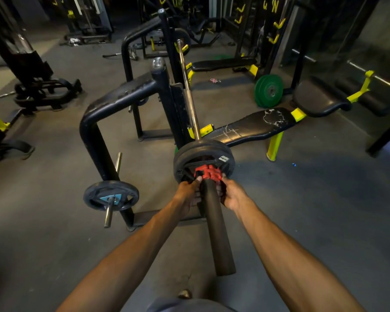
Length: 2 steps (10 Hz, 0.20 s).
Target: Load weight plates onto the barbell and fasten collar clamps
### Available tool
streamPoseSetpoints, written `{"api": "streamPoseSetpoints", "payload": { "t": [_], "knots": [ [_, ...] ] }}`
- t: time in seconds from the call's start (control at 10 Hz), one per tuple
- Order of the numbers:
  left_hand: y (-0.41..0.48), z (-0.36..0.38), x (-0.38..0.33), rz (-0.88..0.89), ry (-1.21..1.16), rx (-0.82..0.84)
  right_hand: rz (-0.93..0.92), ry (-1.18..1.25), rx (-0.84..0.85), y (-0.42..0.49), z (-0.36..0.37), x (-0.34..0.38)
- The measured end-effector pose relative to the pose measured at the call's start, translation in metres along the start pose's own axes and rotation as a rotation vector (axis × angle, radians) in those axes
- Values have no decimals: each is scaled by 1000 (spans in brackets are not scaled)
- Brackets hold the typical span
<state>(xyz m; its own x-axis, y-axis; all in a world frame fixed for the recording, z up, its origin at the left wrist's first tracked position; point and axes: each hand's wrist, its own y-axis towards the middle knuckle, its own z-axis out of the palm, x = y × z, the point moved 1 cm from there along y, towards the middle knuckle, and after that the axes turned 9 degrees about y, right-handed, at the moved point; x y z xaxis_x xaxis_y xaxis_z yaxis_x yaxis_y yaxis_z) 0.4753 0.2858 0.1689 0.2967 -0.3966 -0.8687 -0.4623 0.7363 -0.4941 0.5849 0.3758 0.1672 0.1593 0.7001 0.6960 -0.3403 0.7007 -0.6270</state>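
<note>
The barbell rests on the bench rack, its dark sleeve pointing toward me. Black weight plates sit stacked on the sleeve. A red collar clamp is around the sleeve, pressed against the outer plate. My left hand grips the clamp's left side, thumb up against it. My right hand holds its right side. Both hands' fingers wrap partly under the sleeve and are hidden there.
A black plate hangs on a storage peg of the black rack frame at left. Green plates lean against a post at back right. A cracked black bench with yellow legs lies right of the bar. Machines stand around.
</note>
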Motion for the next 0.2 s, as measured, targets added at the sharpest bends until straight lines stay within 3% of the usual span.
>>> {"api": "streamPoseSetpoints", "payload": {
  "t": [0.1,0.2],
  "knots": [
    [-6,-2,0,19,73,-29,-51,-188,11,0,-1,3],
    [-14,-19,-3,192,433,-132,-284,-522,-33,-15,-9,18]
  ]
}}
